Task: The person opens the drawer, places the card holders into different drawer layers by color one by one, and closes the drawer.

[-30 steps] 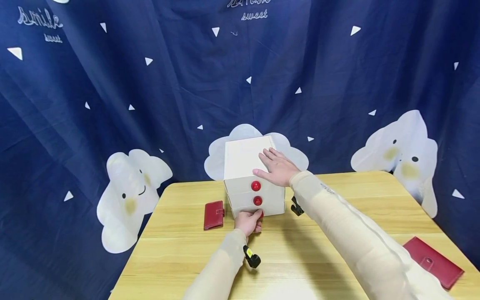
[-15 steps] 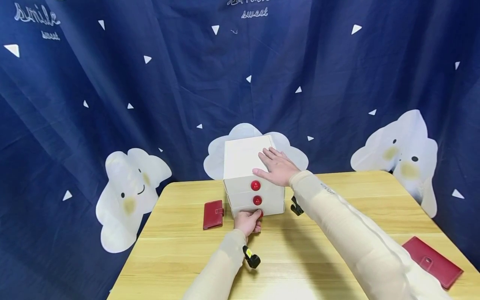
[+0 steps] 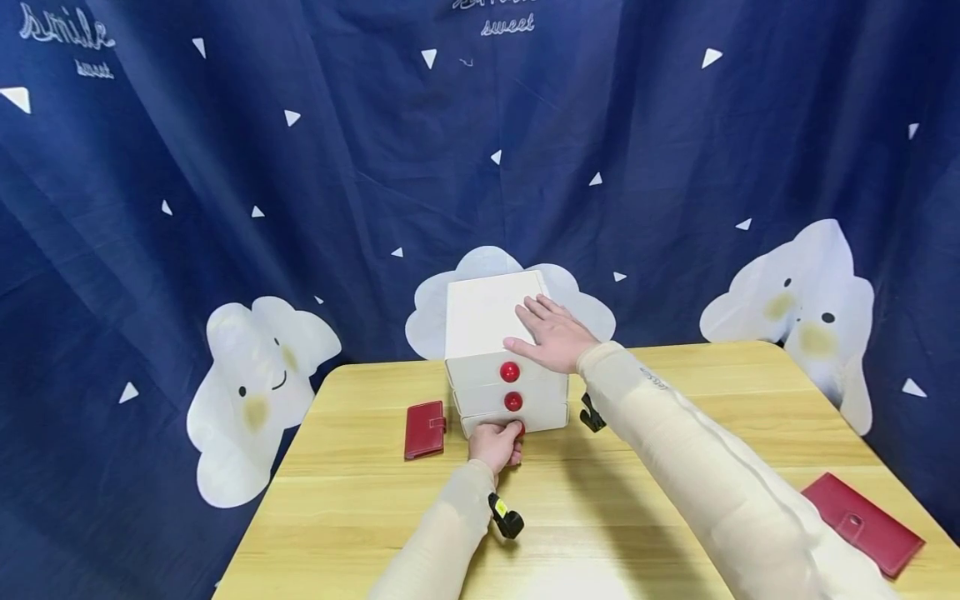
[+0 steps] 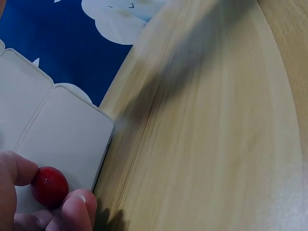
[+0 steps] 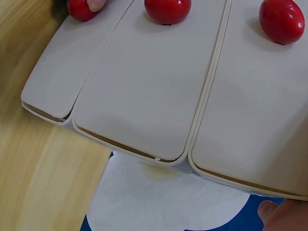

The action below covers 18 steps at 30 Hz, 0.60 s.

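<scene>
Partly hiding the lowest red knob [image 4: 49, 186], the left fingers [image 4: 78, 211] pinch it; the right fingers [image 3: 537, 311] lie straight.

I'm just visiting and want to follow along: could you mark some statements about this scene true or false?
1. The left hand pinches the bottom red knob. True.
2. Three red knobs show on the white box. True.
3. The right hand is a fist. False: it is spread out, over the box's top.
4. The red case nearest the box lies to its right. False: it lies left.
5. The curtain shows white clouds. True.
</scene>
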Motion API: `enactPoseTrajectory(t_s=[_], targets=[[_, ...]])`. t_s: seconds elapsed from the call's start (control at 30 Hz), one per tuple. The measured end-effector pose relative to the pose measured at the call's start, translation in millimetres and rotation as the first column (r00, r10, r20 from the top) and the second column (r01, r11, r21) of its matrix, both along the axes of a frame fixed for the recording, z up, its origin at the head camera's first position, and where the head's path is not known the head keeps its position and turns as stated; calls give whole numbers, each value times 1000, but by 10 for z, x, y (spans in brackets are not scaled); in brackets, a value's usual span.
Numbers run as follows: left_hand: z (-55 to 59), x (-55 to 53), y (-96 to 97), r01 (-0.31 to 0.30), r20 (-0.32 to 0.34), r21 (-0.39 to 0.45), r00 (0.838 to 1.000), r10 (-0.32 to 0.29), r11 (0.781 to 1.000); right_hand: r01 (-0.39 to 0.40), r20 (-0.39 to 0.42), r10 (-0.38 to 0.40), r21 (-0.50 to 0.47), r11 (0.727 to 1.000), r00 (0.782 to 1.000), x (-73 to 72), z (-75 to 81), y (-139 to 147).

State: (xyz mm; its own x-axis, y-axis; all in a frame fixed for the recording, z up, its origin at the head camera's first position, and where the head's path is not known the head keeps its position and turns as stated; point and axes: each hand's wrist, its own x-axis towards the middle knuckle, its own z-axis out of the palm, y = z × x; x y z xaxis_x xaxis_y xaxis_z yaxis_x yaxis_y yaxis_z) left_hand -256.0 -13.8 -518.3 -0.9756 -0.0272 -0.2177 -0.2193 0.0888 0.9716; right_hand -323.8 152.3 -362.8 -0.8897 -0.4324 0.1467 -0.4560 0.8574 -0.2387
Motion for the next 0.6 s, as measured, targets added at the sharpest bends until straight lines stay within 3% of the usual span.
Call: enactPoseTrajectory(t_s=[0.6], targets=[[-61,138,-17,30,26,-13,999,-30,999,-10,14,10,-3,1000,1000,32,26,1]])
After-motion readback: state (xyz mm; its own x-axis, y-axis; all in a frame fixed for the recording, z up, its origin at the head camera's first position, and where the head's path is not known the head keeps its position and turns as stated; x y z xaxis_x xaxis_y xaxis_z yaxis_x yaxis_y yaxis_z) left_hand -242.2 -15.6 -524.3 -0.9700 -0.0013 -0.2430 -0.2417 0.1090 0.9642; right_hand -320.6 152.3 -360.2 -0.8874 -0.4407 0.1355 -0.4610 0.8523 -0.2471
